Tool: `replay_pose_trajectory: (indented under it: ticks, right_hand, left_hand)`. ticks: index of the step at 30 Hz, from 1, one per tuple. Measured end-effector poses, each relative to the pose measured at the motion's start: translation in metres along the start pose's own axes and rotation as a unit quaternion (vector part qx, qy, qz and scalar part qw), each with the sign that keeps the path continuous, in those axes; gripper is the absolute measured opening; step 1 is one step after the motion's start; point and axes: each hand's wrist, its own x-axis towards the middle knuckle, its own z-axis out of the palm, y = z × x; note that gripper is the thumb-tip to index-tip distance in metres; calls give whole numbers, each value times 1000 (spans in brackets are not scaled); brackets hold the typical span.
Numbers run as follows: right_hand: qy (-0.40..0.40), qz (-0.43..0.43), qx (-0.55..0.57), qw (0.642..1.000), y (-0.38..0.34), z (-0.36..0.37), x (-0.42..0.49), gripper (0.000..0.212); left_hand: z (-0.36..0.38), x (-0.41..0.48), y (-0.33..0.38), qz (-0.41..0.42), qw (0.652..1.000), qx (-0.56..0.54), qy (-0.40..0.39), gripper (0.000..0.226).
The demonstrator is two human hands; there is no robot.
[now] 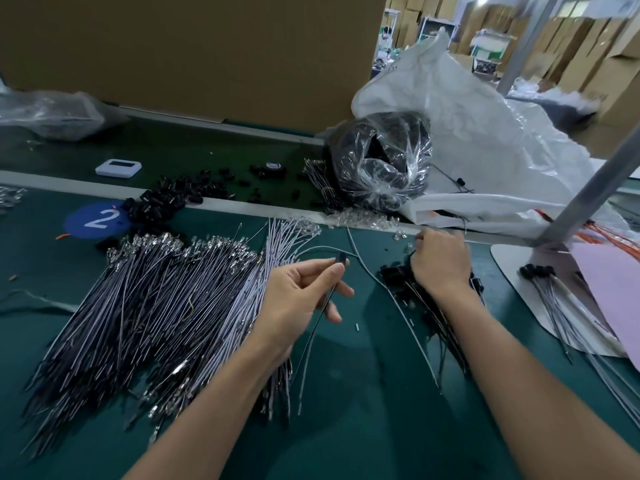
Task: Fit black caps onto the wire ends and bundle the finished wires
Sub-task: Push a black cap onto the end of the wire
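My left hand (304,296) pinches a grey wire (313,337) near its tip, where a black cap (341,257) sits on the end. The wire hangs down toward me over the green mat. My right hand (438,259) is curled, knuckles up, over a pile of capped wires (429,306) at centre right; what its fingers hold is hidden. A large heap of uncapped wires (145,306) with metal terminals spreads across the left. Loose black caps (166,202) lie along the back rail.
A clear bag of black caps (381,161) and a big white sack (485,133) stand behind. A small capped bundle (554,289) lies on a white board at right. Clear plastic pieces (356,218) sit by the rail, a white device (118,167) and blue "2" marker (98,220) at left.
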Motion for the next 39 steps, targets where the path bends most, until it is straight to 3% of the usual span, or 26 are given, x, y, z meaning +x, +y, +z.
replay_pose_trajectory:
  ticks: [4,14,16,18,21,24,26,39]
  right_hand:
    - [-72,28,-42,996,5,8,17,32]
    - [-102,9,-67,993,-9,10,41,18]
    - [-58,-22,-10,998,-12,7,41,20]
    - [-39,-41,150,987,-19,0,31,21]
    - [-66,-73,385,918,-35,-16,-5,17]
    - [-71,-121,481,865,-45,-25,-40,20]
    - [-76,-126,510,847,-49,-23,-53,20]
    - [-46,-161,474,864,-45,-12,-59,12]
  left_hand:
    - [-1,2,-2,12,1000,-6,13,36]
    - [3,4,-1,30,999,-24,11,21]
    - [4,4,-2,31,999,-27,17,21]
    - [5,6,-3,34,999,-31,28,19]
    - [5,8,-4,40,998,-38,42,19]
    - [7,10,-6,45,998,-22,47,20]
    - [8,10,-7,49,998,-6,46,20]
    - [8,12,-11,83,990,111,21,30]
